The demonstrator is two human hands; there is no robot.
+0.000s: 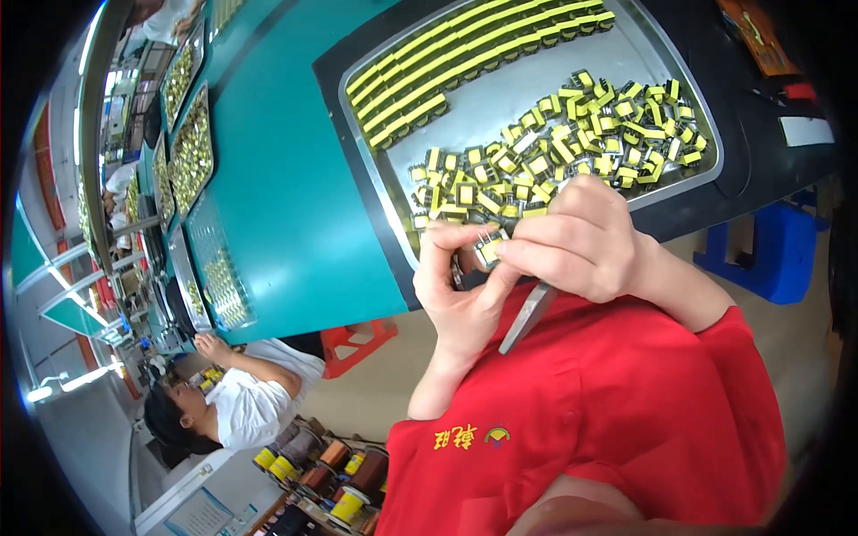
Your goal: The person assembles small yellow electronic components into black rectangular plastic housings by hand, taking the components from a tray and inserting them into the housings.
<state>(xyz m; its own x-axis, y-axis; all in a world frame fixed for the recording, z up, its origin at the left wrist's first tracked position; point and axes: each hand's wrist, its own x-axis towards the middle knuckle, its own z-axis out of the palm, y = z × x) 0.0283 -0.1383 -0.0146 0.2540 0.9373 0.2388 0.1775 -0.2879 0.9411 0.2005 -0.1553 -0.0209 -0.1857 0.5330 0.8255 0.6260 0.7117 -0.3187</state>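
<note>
Close to the near edge of a metal tray (385,198), my two hands meet around one small transformer (488,250) with yellow tape, a dark core and thin metal pins facing up. My left hand (458,290) pinches it between thumb and bent fingers. The thumb and fingertips of my right hand (581,241) press at its right side. From under my right hand sticks out a flat, tapered grey metal tool (527,317); its exact kind is partly hidden. Many similar loose transformers (572,134) lie heaped in the tray just beyond my hands.
Neat rows of transformers (483,54) line the tray's far side. More filled trays (192,152) stand along the green table (286,179). A co-worker in white (255,393) sits at left, by a red stool (357,347) and wire spools (349,505). A blue stool (760,255) stands right.
</note>
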